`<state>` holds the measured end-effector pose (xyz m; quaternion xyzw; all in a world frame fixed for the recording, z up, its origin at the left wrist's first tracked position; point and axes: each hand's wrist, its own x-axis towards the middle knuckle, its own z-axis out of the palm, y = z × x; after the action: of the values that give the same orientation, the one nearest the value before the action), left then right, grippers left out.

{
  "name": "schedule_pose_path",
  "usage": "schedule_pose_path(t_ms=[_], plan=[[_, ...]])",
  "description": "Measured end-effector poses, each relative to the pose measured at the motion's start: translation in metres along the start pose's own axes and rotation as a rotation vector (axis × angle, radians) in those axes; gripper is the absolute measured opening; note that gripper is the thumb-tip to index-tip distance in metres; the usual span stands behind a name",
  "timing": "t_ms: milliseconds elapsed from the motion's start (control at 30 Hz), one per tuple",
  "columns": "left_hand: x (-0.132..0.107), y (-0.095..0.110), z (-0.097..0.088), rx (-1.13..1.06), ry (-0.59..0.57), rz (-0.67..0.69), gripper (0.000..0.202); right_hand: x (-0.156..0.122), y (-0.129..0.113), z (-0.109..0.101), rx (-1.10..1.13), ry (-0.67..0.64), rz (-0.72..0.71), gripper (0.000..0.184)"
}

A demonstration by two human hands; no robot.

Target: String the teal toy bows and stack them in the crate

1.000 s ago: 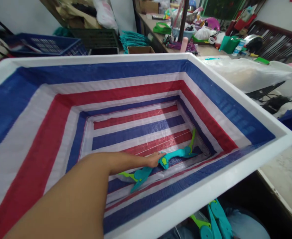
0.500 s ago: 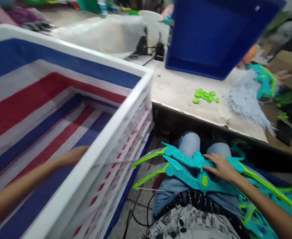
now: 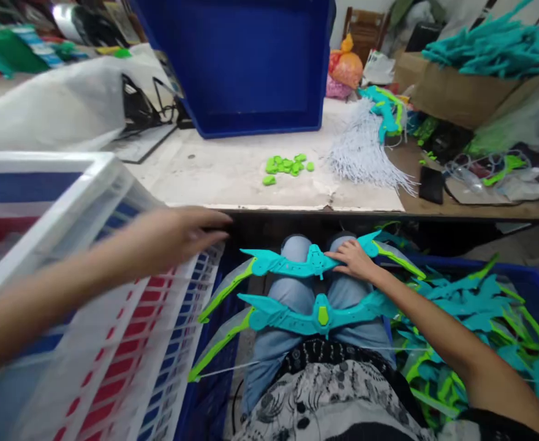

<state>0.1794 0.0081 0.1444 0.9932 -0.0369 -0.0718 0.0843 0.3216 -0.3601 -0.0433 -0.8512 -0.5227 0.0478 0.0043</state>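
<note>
Two teal and lime toy bows lie across my lap. The farther bow (image 3: 297, 263) rests near my knees and my right hand (image 3: 354, 258) lies on its right part, fingers closed over it. The nearer bow (image 3: 315, 313) lies closer to my waist, with nothing touching it. My left hand (image 3: 177, 236) is in the air above the corner of the white crate (image 3: 62, 208), fingers stretched out and empty, blurred by motion. The crate is lined with red, white and blue striped sheet.
The worktable (image 3: 233, 177) ahead bears a pile of small lime green buttons (image 3: 288, 166), a bundle of pale strings (image 3: 365, 156), a blue bin (image 3: 251, 61) and a black phone (image 3: 431, 184). At my right, a blue crate (image 3: 481, 306) holds several more bows.
My view swung from inside the striped crate to my lap. My left hand let go of the bow in the crate and came out over its rim. My right hand settled on a lap bow.
</note>
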Motion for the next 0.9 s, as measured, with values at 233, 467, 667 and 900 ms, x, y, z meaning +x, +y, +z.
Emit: schedule_pose_path(t_ms=[233, 467, 667, 900], plan=[[0.086, 0.089, 0.11, -0.033, -0.083, 0.182, 0.042, -0.022, -0.007, 0.004, 0.042, 0.255, 0.057, 0.038], [0.046, 0.085, 0.146, -0.334, 0.029, 0.099, 0.027, -0.08, -0.057, 0.003, 0.205, 0.101, -0.112, 0.04], [-0.017, 0.101, 0.153, -0.493, 0.068, 0.041, 0.029, -0.097, -0.075, 0.004, 0.049, -0.026, -0.097, 0.024], [-0.006, 0.098, 0.059, -0.398, -0.093, 0.122, 0.042, -0.1, -0.056, -0.072, -0.125, 0.203, -0.135, 0.024]])
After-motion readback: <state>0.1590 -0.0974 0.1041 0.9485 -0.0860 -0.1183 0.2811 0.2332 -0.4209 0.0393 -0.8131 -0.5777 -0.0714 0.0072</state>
